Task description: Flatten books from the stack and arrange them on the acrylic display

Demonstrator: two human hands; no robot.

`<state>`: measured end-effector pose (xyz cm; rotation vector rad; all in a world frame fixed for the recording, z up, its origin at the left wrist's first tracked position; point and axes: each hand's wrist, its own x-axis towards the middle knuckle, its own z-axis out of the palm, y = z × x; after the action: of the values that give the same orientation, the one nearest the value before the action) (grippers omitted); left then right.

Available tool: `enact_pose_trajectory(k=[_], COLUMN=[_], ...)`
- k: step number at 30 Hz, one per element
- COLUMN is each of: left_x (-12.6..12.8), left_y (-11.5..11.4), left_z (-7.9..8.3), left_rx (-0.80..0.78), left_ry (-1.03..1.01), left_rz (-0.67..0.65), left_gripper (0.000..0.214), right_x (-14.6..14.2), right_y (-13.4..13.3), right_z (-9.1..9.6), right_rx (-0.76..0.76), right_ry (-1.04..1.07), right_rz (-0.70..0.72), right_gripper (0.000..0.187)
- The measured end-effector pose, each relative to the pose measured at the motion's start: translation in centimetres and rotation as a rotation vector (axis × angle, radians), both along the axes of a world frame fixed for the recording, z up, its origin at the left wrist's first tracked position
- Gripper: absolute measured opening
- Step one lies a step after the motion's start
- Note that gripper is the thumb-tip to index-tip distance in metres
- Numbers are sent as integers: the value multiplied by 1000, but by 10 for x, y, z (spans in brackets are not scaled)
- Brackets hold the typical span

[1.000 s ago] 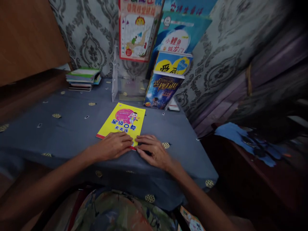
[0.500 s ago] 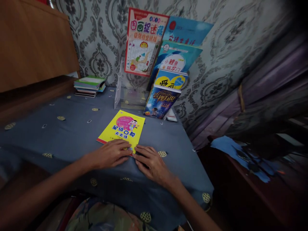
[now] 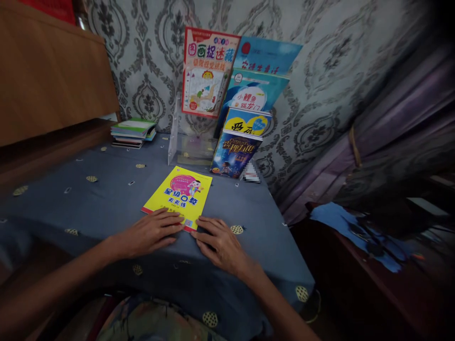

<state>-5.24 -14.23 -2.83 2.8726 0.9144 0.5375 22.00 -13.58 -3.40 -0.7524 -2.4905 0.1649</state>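
Note:
A yellow workbook with a pink circle, a cartoon child and blue Chinese characters lies flat on the table, its red-edged bottom toward me. Over its lower left edge rests my left hand, fingers stretched out and lying flat. My right hand is at the lower right corner, fingertips at the cover's edge, fingers extended. Neither hand grips the workbook. Behind it stands a clear acrylic book rack, holding a red-bordered picture book and several blue-covered books in tiers on the right.
The table wears a grey-blue cloth with pineapple prints. A stack of books lies at the back left, near a wooden cabinet. Right of the table, a dark red surface carries a blue cloth and cables.
My left hand has slid left and slightly down, uncovering more of the workbook's lower cover. My right hand has barely moved. The camera view has tilted up a little.

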Motion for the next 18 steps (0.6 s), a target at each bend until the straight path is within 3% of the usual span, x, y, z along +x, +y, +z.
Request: enact_pose_trajectory(k=[11, 18], left_x=[-25, -22], left_y=[20, 51], left_z=[4, 7], left_rx=[-32, -18], left_ry=[22, 30], left_rz=[155, 187], left_gripper=[37, 35], right_x=[0, 6], right_y=[3, 32], right_z=[4, 2], right_rx=[-103, -108], right_ry=[110, 65], right_rz=[-22, -77], right_gripper=[22, 25])
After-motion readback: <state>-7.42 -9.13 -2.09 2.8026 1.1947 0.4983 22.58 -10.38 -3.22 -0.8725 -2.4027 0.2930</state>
